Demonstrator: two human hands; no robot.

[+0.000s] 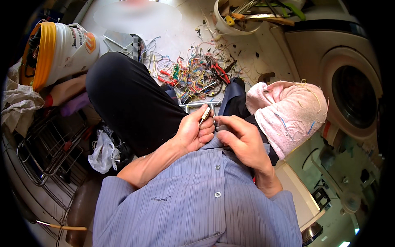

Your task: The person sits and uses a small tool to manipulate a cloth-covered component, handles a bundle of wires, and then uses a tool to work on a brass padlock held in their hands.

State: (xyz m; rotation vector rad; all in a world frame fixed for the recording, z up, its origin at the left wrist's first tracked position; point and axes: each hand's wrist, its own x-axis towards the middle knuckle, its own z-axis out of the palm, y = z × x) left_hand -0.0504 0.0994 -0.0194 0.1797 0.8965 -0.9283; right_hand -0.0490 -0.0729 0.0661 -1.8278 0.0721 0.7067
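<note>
Left hand curled shut around a small brass-coloured metal piece, thumb and fingers pinching it above the lap, close to the shirt front. Right hand pressed together at the fingertips, touching the lower end of that piece; what sat between the tips too small to tell. Knees up in dark trousers. Heap of coloured wire scraps on the floor just beyond, red-handled pliers in it. Pink towel at right, white bucket at left
</note>
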